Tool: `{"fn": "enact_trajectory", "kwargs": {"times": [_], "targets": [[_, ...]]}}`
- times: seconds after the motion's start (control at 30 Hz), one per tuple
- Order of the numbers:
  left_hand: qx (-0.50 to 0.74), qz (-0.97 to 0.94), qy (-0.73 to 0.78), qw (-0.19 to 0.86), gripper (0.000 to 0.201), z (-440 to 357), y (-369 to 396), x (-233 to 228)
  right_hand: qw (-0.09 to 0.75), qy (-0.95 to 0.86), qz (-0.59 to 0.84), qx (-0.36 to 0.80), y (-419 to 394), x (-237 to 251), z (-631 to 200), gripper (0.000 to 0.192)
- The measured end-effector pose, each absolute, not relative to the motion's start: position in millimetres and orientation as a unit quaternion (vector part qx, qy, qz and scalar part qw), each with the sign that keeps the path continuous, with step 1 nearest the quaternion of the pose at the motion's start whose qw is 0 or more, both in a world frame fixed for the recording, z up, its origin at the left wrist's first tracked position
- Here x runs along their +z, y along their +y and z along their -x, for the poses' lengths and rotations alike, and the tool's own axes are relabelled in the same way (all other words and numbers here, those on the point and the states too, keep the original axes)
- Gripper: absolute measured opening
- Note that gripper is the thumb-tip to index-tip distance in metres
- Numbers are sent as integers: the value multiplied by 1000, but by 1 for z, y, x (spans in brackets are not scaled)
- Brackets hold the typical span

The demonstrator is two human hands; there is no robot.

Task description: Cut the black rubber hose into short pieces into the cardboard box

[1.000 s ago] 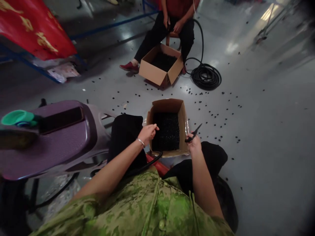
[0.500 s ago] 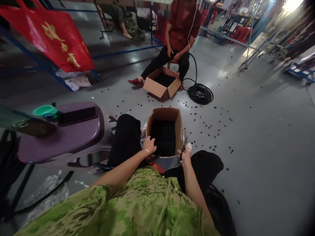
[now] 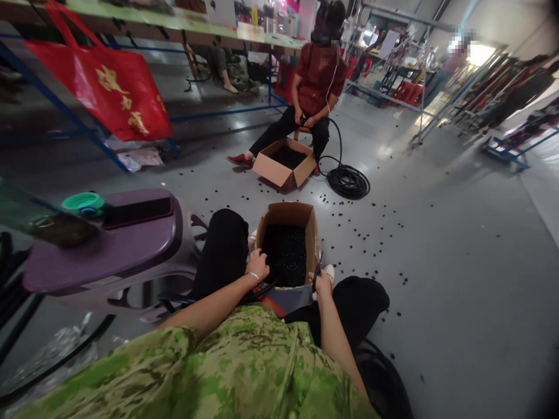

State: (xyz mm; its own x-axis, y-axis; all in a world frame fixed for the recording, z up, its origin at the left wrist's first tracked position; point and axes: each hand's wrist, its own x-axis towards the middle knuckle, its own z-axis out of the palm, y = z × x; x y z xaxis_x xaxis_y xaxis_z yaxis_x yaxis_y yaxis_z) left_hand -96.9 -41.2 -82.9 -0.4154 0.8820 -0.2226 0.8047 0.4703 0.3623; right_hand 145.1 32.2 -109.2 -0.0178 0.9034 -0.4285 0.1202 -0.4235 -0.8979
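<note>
Between my knees stands an open cardboard box [image 3: 292, 214], with many small black pieces [image 3: 286, 250] inside. My left hand [image 3: 258, 266] is at the box's near left edge, its fingers loosely bent and apart, with nothing visible in them. A black tube [image 3: 264, 291] passes under my left wrist, and its end lies by the box's near side. At the near right corner, my right hand [image 3: 323, 283] is closed on dark-handled scissors [image 3: 317, 276], blades pointing up and away from me.
A purple stool [image 3: 131, 247] on my left bears a phone [image 3: 138, 213], a green roll [image 3: 84, 203] and a bottle. Ahead, a seated person [image 3: 317, 87] works over another cardboard box [image 3: 275, 171], beside a coiled black hose [image 3: 348, 181]. Black pieces are scattered on the floor.
The view has tilted up, showing more of the tables behind. My left hand has shifted slightly back along the box edge; my right hand keeps the scissors.
</note>
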Motion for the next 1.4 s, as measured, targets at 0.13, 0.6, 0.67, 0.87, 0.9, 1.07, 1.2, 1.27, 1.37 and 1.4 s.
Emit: {"fn": "enact_trajectory", "kwargs": {"times": [0.13,0.6,0.67,0.87,0.9,1.07,1.2,1.27,1.37,1.4], "targets": [[103,-542,806,214,38,100,-48,-83,346,-399,630,569,37,-111,-143,28],[41,-686,586,429,38,100,-84,-44,398,-366,589,601,27,-87,-134,62],[-7,-704,574,419,55,92,-85,-39,408,-381,578,594,23,-80,-129,68],[-18,-685,634,359,57,94,-84,-15,390,-401,550,620,13,-67,-119,75],[2,-675,648,351,56,102,-84,-9,384,-404,547,624,11,-66,-117,75],[174,-649,652,351,47,152,-91,24,361,-422,534,638,7,-62,-103,66],[264,-637,602,403,47,168,-100,32,344,-388,526,674,2,-62,-90,65],[273,-644,582,415,46,163,-103,29,347,-357,513,699,1,-64,-85,63],[264,-671,532,444,46,145,-110,23,367,-312,487,729,1,-69,-81,58],[257,-685,506,457,46,139,-112,22,376,-301,484,731,2,-71,-81,56]]}}
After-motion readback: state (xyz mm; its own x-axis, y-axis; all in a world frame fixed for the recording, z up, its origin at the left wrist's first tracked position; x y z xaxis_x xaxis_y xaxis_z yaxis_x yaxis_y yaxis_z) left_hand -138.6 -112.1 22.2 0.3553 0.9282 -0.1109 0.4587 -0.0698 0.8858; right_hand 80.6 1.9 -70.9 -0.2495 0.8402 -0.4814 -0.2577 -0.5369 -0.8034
